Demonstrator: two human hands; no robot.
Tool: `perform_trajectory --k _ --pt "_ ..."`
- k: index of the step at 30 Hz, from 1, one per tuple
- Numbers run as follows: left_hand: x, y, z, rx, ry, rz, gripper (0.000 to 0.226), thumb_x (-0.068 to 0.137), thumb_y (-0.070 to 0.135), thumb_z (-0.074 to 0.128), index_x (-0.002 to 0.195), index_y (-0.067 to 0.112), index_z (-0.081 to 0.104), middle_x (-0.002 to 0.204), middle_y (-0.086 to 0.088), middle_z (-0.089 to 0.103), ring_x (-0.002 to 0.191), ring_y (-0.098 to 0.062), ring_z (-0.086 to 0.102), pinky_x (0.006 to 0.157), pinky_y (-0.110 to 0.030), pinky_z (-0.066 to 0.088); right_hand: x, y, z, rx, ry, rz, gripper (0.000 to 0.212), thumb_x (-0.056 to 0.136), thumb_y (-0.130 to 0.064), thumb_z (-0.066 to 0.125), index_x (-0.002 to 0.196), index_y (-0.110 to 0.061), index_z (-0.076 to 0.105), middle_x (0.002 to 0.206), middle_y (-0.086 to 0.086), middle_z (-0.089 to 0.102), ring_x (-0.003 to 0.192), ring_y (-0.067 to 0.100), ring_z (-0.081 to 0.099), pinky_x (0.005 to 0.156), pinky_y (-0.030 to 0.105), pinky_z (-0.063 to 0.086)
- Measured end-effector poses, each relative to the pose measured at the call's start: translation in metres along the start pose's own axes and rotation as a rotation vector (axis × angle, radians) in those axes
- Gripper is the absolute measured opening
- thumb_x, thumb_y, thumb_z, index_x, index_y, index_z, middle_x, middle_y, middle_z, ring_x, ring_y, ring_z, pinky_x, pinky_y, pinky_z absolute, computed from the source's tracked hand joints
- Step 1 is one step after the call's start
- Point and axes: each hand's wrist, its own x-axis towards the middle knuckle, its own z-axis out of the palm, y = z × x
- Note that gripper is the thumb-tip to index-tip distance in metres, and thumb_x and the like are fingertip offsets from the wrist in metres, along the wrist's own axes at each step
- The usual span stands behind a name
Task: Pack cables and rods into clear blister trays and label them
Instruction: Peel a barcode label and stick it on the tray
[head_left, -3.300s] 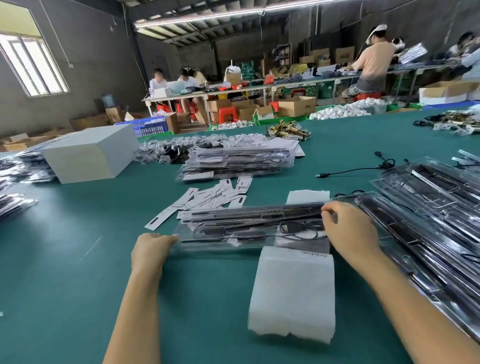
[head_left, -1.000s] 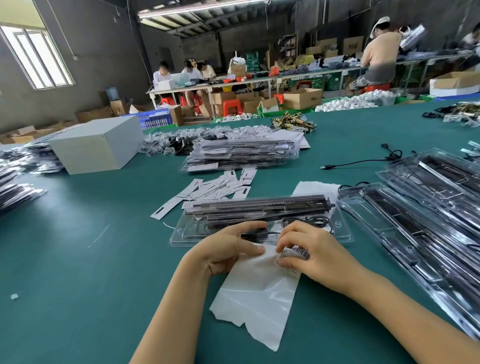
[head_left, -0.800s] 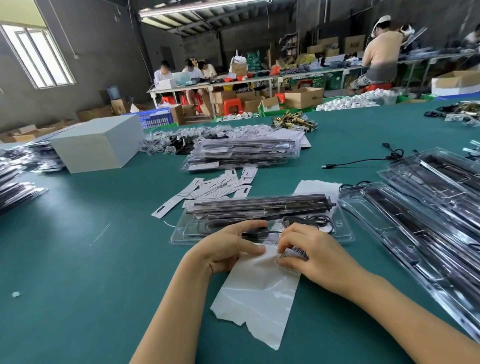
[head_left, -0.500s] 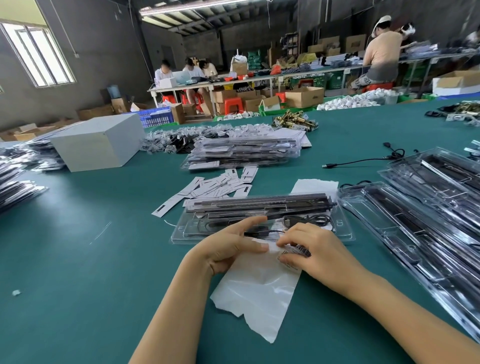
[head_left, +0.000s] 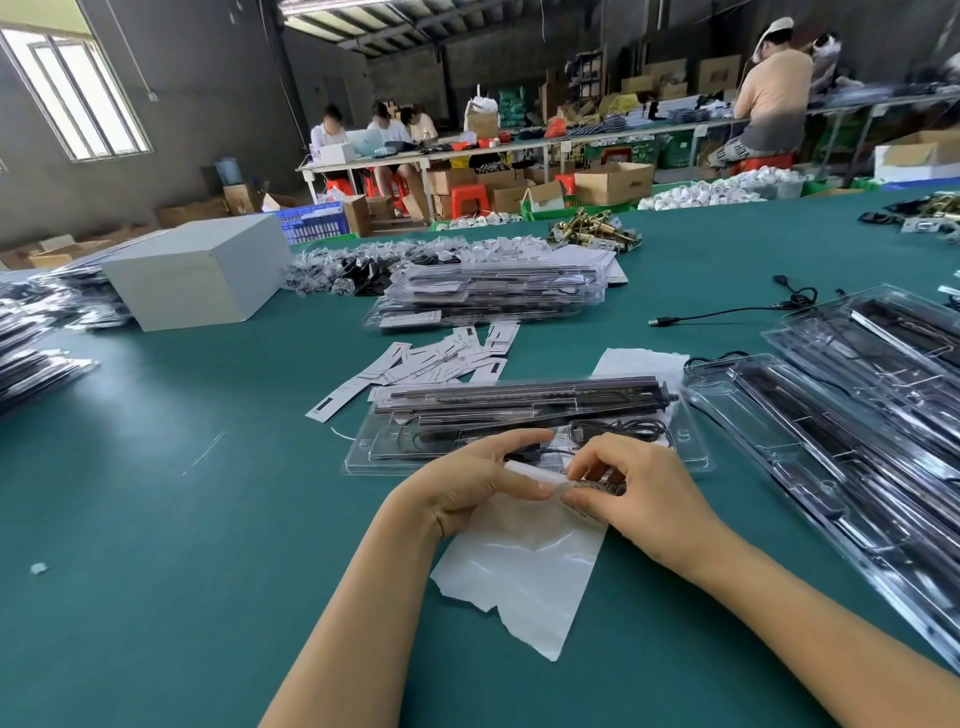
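Observation:
A clear blister tray (head_left: 524, 434) with black rods and a coiled cable lies closed on the green table in front of me. Just below it sits a glossy white label backing sheet (head_left: 524, 566). My left hand (head_left: 467, 483) pinches the sheet's upper edge between thumb and fingers. My right hand (head_left: 639, 488) pinches a barcode label (head_left: 597, 480) at that same edge, fingertips curled on it. Both hands meet over the tray's near rim.
Stacked filled trays (head_left: 488, 296) lie behind, loose white paper inserts (head_left: 436, 358) between. More trays (head_left: 857, 426) crowd the right side. A grey box (head_left: 197, 273) stands at left, a loose black cable (head_left: 727, 312) at right. People work at far tables.
My hands left the tray's ends and came together at the backing sheet. In the last second the sheet's top edge has lifted slightly and my right fingers pull at the label.

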Motion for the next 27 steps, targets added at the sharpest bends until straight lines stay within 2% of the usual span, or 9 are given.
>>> perform_trajectory --k 6,11,15,19,22,26,27 --pt "-0.002 0.001 -0.001 -0.044 -0.006 -0.023 0.060 0.082 -0.005 0.067 0.131 0.029 0.056 0.137 -0.010 0.053 0.095 -0.027 0.068 0.073 -0.034 0.056 -0.001 -0.002 0.002 -0.086 0.059 -0.144 0.014 0.074 -0.017 0.081 0.077 -0.017 0.067 0.081 -0.007 0.064 0.079 0.014 0.060 0.070 0.037 0.050" --pt "-0.002 0.002 0.000 -0.030 0.031 -0.034 0.060 0.082 -0.004 0.068 0.127 0.034 0.057 0.135 -0.008 0.049 0.094 -0.029 0.069 0.079 -0.041 0.058 0.001 -0.005 -0.004 -0.340 0.002 -0.384 0.014 0.073 -0.006 0.080 0.070 -0.009 0.067 0.081 0.001 0.065 0.073 0.024 0.060 0.063 0.037 0.052" --pt "-0.003 0.002 -0.001 0.006 0.021 -0.047 0.060 0.082 -0.003 0.069 0.126 0.037 0.057 0.134 -0.011 0.052 0.096 -0.032 0.069 0.078 -0.044 0.058 0.001 -0.013 -0.009 -0.303 -0.093 -0.318 0.011 0.077 -0.008 0.075 0.073 -0.012 0.066 0.080 -0.002 0.063 0.079 0.019 0.053 0.070 0.032 0.047" --pt "-0.002 0.002 -0.001 -0.025 0.008 -0.049 0.059 0.082 -0.005 0.067 0.126 0.033 0.057 0.125 -0.019 0.058 0.086 -0.031 0.070 0.075 -0.044 0.059 0.005 -0.022 -0.020 0.165 -0.069 0.017 0.011 0.080 -0.012 0.074 0.075 -0.018 0.066 0.074 -0.006 0.065 0.069 0.006 0.056 0.065 0.019 0.046" --pt "-0.003 0.003 0.000 -0.014 0.005 -0.049 0.064 0.080 -0.006 0.069 0.130 0.032 0.055 0.127 -0.021 0.057 0.091 -0.033 0.069 0.081 -0.047 0.057 0.011 -0.026 -0.032 0.687 0.036 0.219 0.010 0.073 -0.012 0.076 0.077 -0.011 0.066 0.071 -0.001 0.067 0.066 0.010 0.059 0.065 0.018 0.048" --pt "-0.006 0.006 0.002 0.318 0.046 0.029 0.071 0.079 0.008 0.076 0.136 0.040 0.048 0.140 -0.006 0.048 0.106 -0.027 0.063 0.094 -0.042 0.051 0.016 -0.022 -0.041 1.194 0.153 0.364 0.013 0.068 -0.016 0.069 0.080 -0.013 0.064 0.074 0.002 0.068 0.068 0.013 0.060 0.068 0.025 0.045" --pt "-0.007 0.008 0.002 0.366 0.045 0.035 0.068 0.080 0.014 0.077 0.135 0.042 0.048 0.138 0.002 0.050 0.102 -0.022 0.063 0.093 -0.038 0.052 0.017 -0.021 -0.042 1.259 0.160 0.395 0.011 0.070 -0.015 0.067 0.081 -0.015 0.064 0.076 0.002 0.069 0.069 0.014 0.061 0.067 0.025 0.046"
